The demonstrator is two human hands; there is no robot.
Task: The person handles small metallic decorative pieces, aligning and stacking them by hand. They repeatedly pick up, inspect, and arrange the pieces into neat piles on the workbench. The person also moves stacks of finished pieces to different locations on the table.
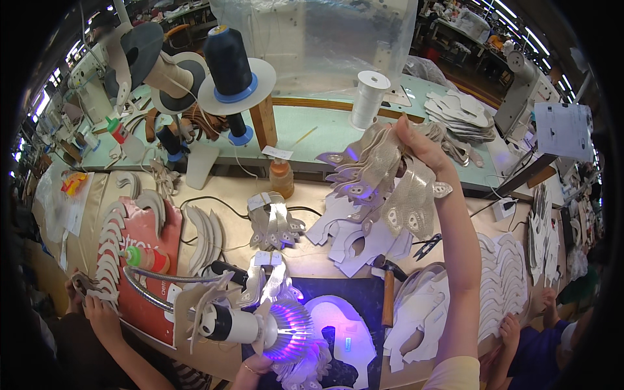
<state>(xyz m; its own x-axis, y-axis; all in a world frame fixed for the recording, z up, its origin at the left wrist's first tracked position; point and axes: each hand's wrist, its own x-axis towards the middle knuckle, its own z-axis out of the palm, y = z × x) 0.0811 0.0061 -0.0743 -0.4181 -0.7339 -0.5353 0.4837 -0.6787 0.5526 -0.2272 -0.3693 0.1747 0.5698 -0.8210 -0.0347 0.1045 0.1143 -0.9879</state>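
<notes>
Bundle of grey leather pieces (pixel 369 166) hangs gripped in right hand (pixel 422 144) above tabletop (pixel 324 268); left hand (pixel 253 370) by lit lamp (pixel 286 330), partly hidden, can't tell grip.

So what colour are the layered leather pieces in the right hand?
The leather pieces are greyish beige, best seen in head view.

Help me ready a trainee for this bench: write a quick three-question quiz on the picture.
1. Which of the wearer's own hands holds up the bundle of pale cut pieces? A) left B) right
2. True or false: the hammer lies to the right of the lamp.
3. Fill in: the white spool stands on a pale ____ shelf.

Key: 1. B, the right hand. 2. True. 3. Green.
</notes>
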